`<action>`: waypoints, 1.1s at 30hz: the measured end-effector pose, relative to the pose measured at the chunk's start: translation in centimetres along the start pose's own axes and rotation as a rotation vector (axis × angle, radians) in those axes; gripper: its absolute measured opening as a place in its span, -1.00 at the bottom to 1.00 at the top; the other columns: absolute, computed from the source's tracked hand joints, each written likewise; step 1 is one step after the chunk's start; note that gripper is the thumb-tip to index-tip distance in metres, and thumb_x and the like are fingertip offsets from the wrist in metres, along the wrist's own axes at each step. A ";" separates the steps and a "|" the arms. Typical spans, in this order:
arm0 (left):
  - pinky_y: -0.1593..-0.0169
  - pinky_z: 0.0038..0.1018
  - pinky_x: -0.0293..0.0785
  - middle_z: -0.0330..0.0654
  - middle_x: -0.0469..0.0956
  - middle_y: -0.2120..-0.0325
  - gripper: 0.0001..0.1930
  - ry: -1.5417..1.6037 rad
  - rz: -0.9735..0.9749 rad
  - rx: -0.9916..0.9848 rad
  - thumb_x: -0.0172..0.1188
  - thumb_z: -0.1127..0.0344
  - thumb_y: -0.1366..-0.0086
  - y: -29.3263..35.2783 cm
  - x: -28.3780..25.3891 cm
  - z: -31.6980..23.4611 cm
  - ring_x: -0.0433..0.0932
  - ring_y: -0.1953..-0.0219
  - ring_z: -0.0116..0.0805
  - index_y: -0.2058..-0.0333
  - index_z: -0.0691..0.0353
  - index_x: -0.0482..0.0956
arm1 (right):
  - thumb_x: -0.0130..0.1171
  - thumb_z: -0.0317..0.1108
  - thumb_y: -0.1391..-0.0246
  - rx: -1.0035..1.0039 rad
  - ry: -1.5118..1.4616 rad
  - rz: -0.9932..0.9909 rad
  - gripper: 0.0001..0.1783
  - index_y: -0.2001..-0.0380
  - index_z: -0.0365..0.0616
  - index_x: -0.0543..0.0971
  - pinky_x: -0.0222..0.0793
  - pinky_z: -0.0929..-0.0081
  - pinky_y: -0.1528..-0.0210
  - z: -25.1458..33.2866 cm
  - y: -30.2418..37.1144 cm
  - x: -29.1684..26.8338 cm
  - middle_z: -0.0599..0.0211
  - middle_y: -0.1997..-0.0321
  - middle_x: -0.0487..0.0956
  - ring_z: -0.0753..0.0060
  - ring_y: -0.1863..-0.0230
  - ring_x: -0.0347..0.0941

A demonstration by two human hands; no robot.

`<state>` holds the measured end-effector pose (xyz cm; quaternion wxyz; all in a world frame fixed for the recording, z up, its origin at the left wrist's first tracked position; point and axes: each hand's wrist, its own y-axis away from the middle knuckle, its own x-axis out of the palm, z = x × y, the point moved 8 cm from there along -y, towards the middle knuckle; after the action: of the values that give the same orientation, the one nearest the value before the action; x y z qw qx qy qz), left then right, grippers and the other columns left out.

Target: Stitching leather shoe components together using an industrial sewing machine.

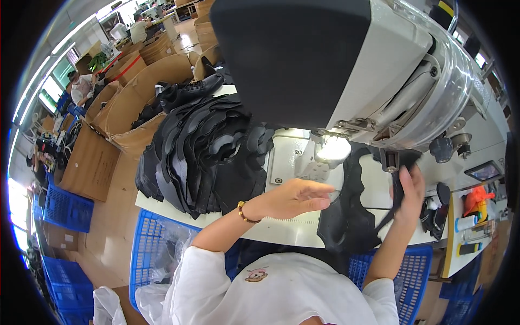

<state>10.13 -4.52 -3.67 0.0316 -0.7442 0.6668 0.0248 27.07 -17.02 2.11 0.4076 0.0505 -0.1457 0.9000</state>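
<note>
A white sewing machine [346, 92] with a dark cover stands over a pale work table, its lamp [333, 147] lit. My left hand [295, 197], a beaded bracelet at its wrist, hovers left of the lit sewing spot with fingers stretched out and nothing in them. A black cut piece with wavy edges [349, 216] lies right of that hand and runs down to the table's front edge. Its right part reaches up to my right hand [410, 189], where a dark strip passes between thumb and fingers. A large stack of similar black pieces [189, 151] rests on the table's left side.
Blue plastic baskets [142, 254] stand below the table's front edge on both sides. Cardboard boxes [89, 162] line the floor at left. On the right are dark small items [435, 214] and a shelf with thread spools [470, 248]. Other people work far left.
</note>
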 end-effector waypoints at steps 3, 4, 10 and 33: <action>0.02 -0.45 0.23 -0.14 0.37 0.13 -0.31 0.383 0.167 0.155 0.06 -0.07 -0.06 -1.2 1.4 -2.0 0.35 0.10 -0.38 -0.04 0.30 0.16 | 0.09 -0.15 0.10 -0.314 0.027 -0.305 -0.49 0.18 -0.29 0.25 0.09 0.77 0.80 1.6 5.8 0.1 0.32 0.57 0.41 0.64 0.75 0.25; 0.00 -0.43 0.19 -0.11 0.31 0.08 -0.23 0.491 0.195 0.176 0.05 -0.14 -0.02 -1.3 1.5 -2.8 0.30 0.05 -0.37 -0.06 0.33 0.09 | 0.08 -0.13 0.09 -0.359 0.009 -0.086 -0.48 0.17 -0.31 0.25 0.10 0.73 0.82 0.0 6.9 0.9 0.24 0.55 0.41 0.57 0.78 0.25; 0.13 -0.58 0.29 -0.21 0.43 0.28 -0.52 0.155 -0.110 -0.040 0.22 0.35 0.06 -1.4 -1.8 -5.1 0.36 0.25 -0.53 0.14 0.39 0.34 | 0.07 -0.40 0.06 -0.002 0.068 0.573 -0.78 0.32 -0.29 0.44 0.26 0.64 0.30 -6.2 9.4 10.4 0.31 0.35 0.45 0.54 0.33 0.36; 0.43 -0.70 0.30 -0.28 0.48 0.57 -0.79 -0.141 -0.278 -0.369 0.10 0.28 -0.07 -3.4 -7.2 -0.8 0.36 0.53 -0.63 0.46 0.35 0.50 | -0.08 -0.19 -0.05 0.410 -0.325 0.389 -0.69 0.49 -0.27 0.42 0.27 0.74 0.71 -8.4 6.8 12.8 0.41 0.57 0.43 0.69 0.66 0.33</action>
<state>12.74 2.94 -2.24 -0.0553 -0.8185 0.5381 0.1935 13.77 -9.49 -4.72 0.1809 0.2458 -0.0317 0.9518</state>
